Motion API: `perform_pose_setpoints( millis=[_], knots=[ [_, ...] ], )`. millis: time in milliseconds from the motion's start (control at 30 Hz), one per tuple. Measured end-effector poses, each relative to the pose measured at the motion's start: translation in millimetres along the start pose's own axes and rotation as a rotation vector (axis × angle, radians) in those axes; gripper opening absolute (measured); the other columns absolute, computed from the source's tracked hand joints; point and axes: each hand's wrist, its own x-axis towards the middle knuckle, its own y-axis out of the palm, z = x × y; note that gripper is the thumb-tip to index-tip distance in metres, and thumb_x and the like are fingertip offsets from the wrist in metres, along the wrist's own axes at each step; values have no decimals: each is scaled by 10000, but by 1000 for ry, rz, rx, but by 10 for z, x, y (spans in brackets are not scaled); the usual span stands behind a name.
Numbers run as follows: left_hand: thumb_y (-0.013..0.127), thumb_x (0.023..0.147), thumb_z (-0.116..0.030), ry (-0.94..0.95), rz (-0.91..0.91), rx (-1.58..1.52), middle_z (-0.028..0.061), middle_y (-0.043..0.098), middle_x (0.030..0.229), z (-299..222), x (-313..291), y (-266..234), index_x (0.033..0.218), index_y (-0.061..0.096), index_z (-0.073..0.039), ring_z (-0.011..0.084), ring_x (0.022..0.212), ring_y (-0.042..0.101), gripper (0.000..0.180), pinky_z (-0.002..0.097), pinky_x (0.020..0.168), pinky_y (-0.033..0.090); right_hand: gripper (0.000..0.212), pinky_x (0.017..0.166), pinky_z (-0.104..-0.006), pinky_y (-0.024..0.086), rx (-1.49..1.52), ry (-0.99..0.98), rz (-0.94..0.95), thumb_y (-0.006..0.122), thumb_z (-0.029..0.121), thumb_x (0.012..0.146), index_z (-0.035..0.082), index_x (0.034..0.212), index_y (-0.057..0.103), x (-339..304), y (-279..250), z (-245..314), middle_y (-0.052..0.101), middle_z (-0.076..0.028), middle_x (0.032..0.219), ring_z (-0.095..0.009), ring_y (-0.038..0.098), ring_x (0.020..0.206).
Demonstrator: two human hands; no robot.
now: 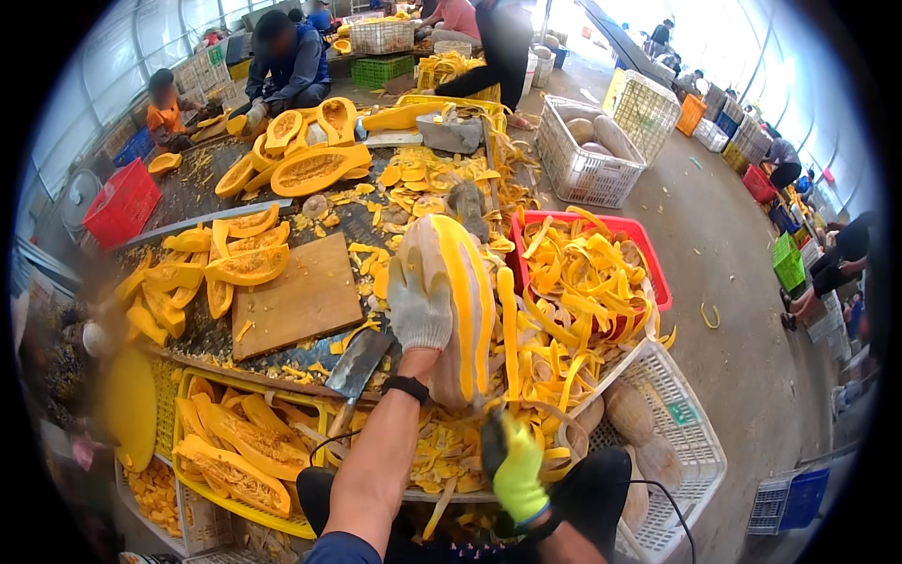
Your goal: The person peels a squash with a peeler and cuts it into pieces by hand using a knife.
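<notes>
A large elongated squash (474, 315), striped with pale skin and bright yellow peeled bands, leans on the table before me. My left hand (421, 305), in a grey-white glove, grips its left side with the fingers spread over the skin. Just below the squash's near end is my right hand (519, 465) in a yellow-green glove with dark fingers. It is curled and somewhat blurred; whatever it holds is hidden. A long yellow peel strip (510, 329) stands beside the squash. Left of my forearm lies a broad-bladed cleaver (359, 365).
A wooden board (296, 296) lies left, near cut squash pieces (246, 265). Peels fill a red crate (648, 246) at right. Whole squashes sit in a white crate (695, 414); halves fill a yellow crate (216, 503). A person (287, 66) works across the table.
</notes>
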Motion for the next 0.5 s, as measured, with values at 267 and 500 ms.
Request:
perform_pose_setpoints(
  millis=[267,500],
  knots=[
    [588,1045,-267,52,-57,23,330,519,1513,-8,-13,18,1534,567,-80,529,1301,550,524,547,1108,453,349,721,-538,586,-388,-331,114,593,417,1038,118,1118,757,2903,132,407,761,-199,881,-404,751,829],
    [581,1046,-255,52,-60,27,335,518,1504,103,-14,-58,1546,551,-86,530,1260,571,528,559,1076,473,345,700,-472,581,-500,-344,152,634,203,957,77,1268,715,2118,330,282,708,-169,901,-363,730,796]
  ],
)
